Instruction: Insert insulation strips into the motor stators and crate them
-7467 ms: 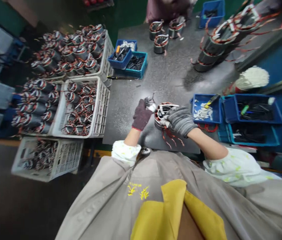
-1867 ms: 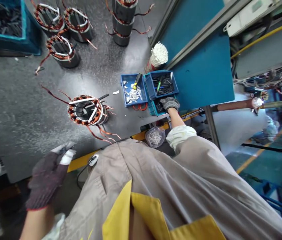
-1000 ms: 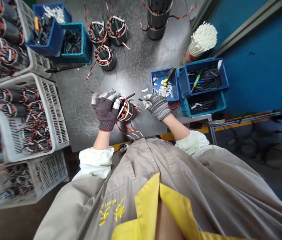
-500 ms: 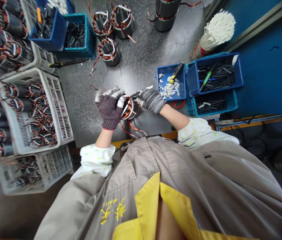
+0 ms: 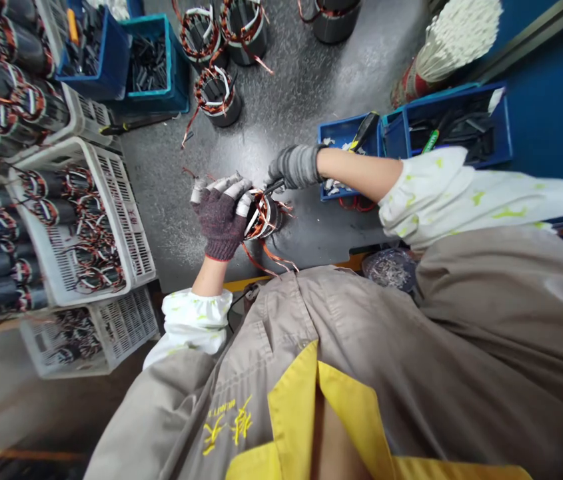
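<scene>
Copper-wound core sits at the bench's near edge, left part hidden by the left hand; I cannot tell its grip. Right hand curls at a black tube, hold unclear.

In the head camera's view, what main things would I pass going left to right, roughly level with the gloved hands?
Middle white crate, left hand, copper-wound ring, right hand, small blue tray, larger blue bin.
</scene>
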Demonstrator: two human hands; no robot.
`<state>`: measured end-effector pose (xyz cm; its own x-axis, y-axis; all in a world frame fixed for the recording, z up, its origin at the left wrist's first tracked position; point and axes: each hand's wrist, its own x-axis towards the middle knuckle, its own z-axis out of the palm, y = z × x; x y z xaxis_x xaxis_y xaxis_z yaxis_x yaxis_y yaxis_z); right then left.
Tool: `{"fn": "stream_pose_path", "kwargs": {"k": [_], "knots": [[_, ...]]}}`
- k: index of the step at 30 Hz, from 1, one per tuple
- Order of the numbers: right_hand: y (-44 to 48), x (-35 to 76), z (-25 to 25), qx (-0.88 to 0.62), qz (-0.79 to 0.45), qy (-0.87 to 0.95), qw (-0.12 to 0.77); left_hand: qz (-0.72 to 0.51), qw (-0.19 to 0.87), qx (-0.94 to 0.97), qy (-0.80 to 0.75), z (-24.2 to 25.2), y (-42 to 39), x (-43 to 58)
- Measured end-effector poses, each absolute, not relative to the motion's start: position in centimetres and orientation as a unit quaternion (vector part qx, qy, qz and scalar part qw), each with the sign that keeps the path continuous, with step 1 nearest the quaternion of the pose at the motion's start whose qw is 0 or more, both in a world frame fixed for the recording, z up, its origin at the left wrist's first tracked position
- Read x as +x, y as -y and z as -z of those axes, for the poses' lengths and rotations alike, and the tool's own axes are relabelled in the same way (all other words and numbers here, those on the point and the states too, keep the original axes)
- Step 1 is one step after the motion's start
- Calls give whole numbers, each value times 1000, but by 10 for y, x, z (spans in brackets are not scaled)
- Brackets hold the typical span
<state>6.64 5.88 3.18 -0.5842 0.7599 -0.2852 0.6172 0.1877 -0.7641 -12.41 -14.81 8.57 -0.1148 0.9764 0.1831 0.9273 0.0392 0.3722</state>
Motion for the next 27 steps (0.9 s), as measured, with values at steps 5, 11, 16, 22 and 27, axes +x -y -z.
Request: {"fn": "stream_pose_path", "kwargs": {"k": [5,11,16,22,27], "knots": [[-6,130,-56,-431,-279,852,-100,-198,55,668,-715,-83,145,-127],[47,120,-28,-495,-262,817,-137,-174,78,668,-719,-86,143,-131],[46,103,0,-489,-275,821,-104,-171,85,661,-726,-89,145,-131],[48,103,8,-470,-269,834,-105,-158,78,654,-736,-87,144,-130],[48,109,7,-467,-278,835,-83,-157,92,652,-736,-91,143,-129]]}}
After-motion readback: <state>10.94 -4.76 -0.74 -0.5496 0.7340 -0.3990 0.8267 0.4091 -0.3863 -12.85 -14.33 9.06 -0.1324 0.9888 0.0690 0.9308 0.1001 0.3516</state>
